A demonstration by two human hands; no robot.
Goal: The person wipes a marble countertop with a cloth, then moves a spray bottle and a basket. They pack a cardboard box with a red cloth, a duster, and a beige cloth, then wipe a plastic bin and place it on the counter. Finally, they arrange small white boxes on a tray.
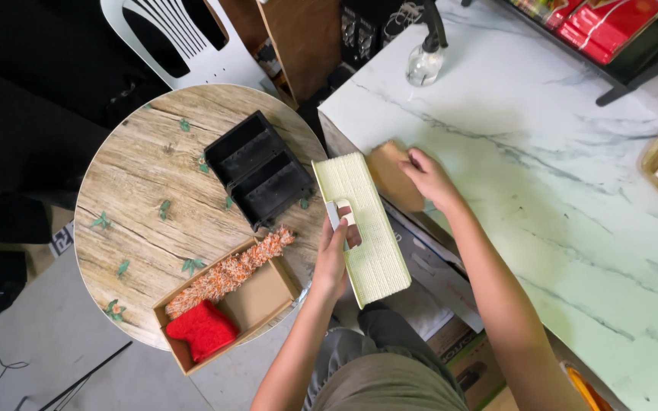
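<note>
Both forearms are bare — no sleeves, watch or rings in view on the left hand (334, 255) or right hand (428, 179). Near the bottom edge — grey-olive trousers (378, 369).

left hand (334, 255) curled shut in a grip, forearm rising from below; right hand (426, 179) pressed down, fingers seemingly bent, arm outstretched.

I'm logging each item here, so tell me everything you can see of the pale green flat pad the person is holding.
The pad is a long, pale green rectangle with a fine ribbed, woven-looking face. A white handle sits on its long left edge, and the left hand closes around it. The pad is held in the air, roughly flat and slanted, between the round table and the marble counter. Its far corner overlaps a brown card that the right hand presses on.
</note>
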